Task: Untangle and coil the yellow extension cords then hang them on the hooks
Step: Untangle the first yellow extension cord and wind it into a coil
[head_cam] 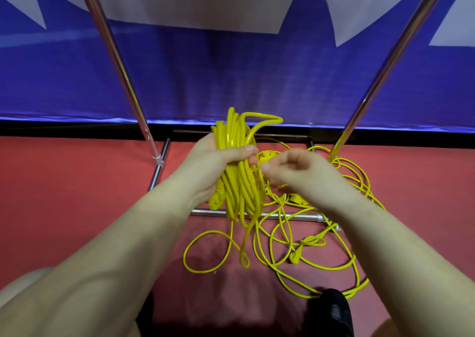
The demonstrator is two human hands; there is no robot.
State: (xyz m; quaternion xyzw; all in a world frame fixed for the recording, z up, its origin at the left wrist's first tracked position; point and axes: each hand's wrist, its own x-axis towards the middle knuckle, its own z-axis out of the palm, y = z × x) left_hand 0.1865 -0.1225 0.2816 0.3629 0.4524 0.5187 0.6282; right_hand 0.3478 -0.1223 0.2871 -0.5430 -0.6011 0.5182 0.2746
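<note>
My left hand (213, 167) grips a coiled bundle of yellow extension cord (237, 187), held upright above the floor, its loops sticking out above and below my fist. My right hand (295, 172), blurred, pinches a strand of that cord just right of the bundle. A loose tail hangs from the coil and loops on the floor (205, 252). More tangled yellow cord (321, 254) with a plug (295, 257) lies on the floor at the right. No hooks are in view.
A chrome rack frame stands ahead: two slanted poles (120, 64) (390, 61) and a low crossbar (290, 216) under the cords. A blue and white banner (231, 79) hangs behind it. The floor is red (77, 182). A black shoe (331, 311) is at the bottom.
</note>
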